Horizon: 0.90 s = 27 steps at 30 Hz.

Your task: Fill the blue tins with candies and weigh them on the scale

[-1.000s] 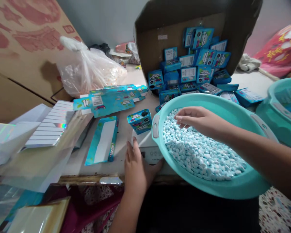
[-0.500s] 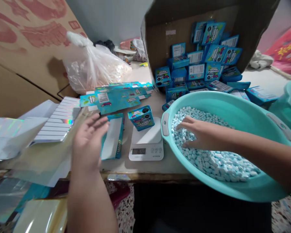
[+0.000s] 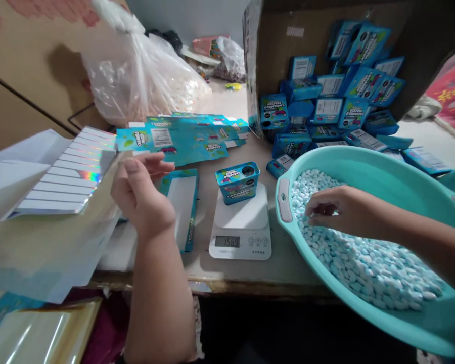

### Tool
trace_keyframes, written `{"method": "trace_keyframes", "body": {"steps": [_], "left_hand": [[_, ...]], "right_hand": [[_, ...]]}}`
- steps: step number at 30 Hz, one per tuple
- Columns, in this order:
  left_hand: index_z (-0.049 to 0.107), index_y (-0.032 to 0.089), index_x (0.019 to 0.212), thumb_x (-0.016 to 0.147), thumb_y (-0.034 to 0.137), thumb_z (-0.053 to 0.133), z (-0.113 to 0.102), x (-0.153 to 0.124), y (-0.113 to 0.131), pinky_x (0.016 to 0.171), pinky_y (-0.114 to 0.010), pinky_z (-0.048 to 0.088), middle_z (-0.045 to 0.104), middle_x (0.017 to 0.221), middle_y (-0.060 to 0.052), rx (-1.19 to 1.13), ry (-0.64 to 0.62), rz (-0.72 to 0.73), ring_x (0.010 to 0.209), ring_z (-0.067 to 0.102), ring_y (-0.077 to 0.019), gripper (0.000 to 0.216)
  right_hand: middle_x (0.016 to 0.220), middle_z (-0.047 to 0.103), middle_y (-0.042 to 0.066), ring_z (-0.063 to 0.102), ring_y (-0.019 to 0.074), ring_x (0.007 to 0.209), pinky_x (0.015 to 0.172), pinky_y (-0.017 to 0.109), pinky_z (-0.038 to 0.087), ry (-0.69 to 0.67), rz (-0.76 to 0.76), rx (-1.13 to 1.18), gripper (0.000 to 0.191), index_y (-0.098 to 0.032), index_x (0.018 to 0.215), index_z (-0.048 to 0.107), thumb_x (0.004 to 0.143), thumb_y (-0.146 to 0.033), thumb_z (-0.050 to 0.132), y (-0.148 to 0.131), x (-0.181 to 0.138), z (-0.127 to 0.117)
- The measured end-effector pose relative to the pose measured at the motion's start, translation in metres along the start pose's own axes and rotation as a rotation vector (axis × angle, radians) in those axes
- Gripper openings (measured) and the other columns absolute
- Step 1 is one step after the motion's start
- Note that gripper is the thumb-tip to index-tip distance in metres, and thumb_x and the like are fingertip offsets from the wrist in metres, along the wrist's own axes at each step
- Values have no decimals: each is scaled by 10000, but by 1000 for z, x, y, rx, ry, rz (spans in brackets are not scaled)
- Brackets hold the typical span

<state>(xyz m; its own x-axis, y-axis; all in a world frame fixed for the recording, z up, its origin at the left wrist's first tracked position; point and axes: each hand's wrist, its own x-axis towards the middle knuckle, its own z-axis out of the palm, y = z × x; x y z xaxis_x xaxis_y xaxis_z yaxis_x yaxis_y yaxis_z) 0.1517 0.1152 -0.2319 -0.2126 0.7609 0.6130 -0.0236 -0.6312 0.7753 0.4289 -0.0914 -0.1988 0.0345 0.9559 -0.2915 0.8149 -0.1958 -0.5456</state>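
A small blue candy box (image 3: 237, 184) stands upright on the white digital scale (image 3: 240, 222), whose display seems to read 158.9. My left hand (image 3: 142, 192) hovers over the table left of the scale, fingers partly extended and holding nothing. Beneath and beside it lies an open, flat blue carton with a white inside (image 3: 184, 205). My right hand (image 3: 331, 208) is in the turquoise tub (image 3: 394, 169), just over the pale blue and white candies (image 3: 375, 268). Its fingers are curled with the tips close together; whatever they hold is hidden.
Several filled blue boxes are piled in and before a big cardboard box (image 3: 273, 55) at the back right. Flat unfolded cartons (image 3: 189, 139) lie behind the scale. A tied plastic bag (image 3: 136, 76) stands back left, near shiny printed sheets (image 3: 66, 172) at the table's left.
My right hand's spread fingers have curled inward over the candies. My left hand has turned at the wrist. The scale's reading has changed, and the camera view has shifted.
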Motion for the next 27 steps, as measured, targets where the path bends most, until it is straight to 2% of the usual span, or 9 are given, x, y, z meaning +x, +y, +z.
{"method": "trace_keyframes", "body": {"steps": [5, 14, 16, 19, 21, 23, 24, 25, 27], "left_hand": [[725, 117, 808, 971, 549, 445, 1, 1, 2, 593, -279, 500, 654, 648, -59, -84, -31, 11, 610, 669, -153, 540], [744, 134, 804, 993, 569, 451, 2, -7, 2, 605, -299, 504, 660, 679, -58, -41, -160, 145, 633, 662, -161, 558], [752, 153, 960, 957, 599, 513, -1, -6, 3, 723, -331, 544, 701, 809, -73, -85, -308, 112, 758, 692, -183, 506], [658, 235, 1269, 807, 548, 752, -4, -8, 4, 1013, -415, 499, 717, 1123, -79, 86, -708, 19, 1099, 664, -254, 566], [672, 265, 1241, 740, 439, 830, -1, -13, 2, 1003, -413, 510, 722, 1144, -51, 320, -871, -37, 1097, 664, -269, 553], [717, 251, 1121, 765, 386, 798, 5, -20, 3, 864, -376, 566, 744, 1033, -30, 436, -904, -56, 947, 695, -252, 389], [721, 240, 1093, 787, 371, 773, 10, -23, 6, 817, -367, 575, 744, 993, -28, 435, -889, -13, 892, 697, -245, 336], [715, 234, 1102, 802, 353, 756, 15, -27, 10, 820, -374, 577, 741, 980, -32, 433, -859, 87, 881, 695, -245, 325], [696, 224, 1173, 799, 310, 759, 27, -32, 24, 917, -424, 552, 730, 996, -58, 458, -713, 438, 928, 685, -266, 389]], "right_hand": [[794, 737, 17, 657, 180, 694, 687, 330, 506, 129, 31, 3, 241, -237, 867, 754, 852, -455, 652, 6, 1, 2], [759, 715, -16, 630, 149, 627, 623, 299, 495, 249, -98, -92, 143, -287, 891, 736, 878, -406, 657, 13, -3, 1], [708, 677, -17, 579, 143, 575, 572, 300, 463, 263, -96, -135, 157, -285, 916, 735, 878, -413, 653, 14, -3, 1], [723, 661, -4, 540, 144, 578, 555, 302, 433, 327, -50, -117, 187, -269, 912, 738, 875, -429, 649, 12, -1, -2], [749, 674, 11, 557, 146, 614, 578, 295, 443, 419, -11, 75, 200, -244, 886, 738, 868, -430, 668, 10, 3, -7], [747, 680, 18, 574, 140, 633, 584, 272, 454, 508, 23, 408, 201, -214, 852, 736, 855, -413, 706, 8, 7, -12], [757, 686, 24, 589, 136, 645, 588, 259, 463, 524, 44, 613, 195, -200, 853, 737, 853, -394, 719, 7, 10, -14], [780, 696, 32, 605, 133, 663, 597, 246, 476, 515, 76, 823, 177, -187, 860, 737, 858, -364, 721, 6, 11, -16], [864, 721, 47, 644, 127, 721, 640, 225, 509, 430, 163, 1219, 132, -170, 896, 732, 897, -290, 677, 3, 13, -17]]}}
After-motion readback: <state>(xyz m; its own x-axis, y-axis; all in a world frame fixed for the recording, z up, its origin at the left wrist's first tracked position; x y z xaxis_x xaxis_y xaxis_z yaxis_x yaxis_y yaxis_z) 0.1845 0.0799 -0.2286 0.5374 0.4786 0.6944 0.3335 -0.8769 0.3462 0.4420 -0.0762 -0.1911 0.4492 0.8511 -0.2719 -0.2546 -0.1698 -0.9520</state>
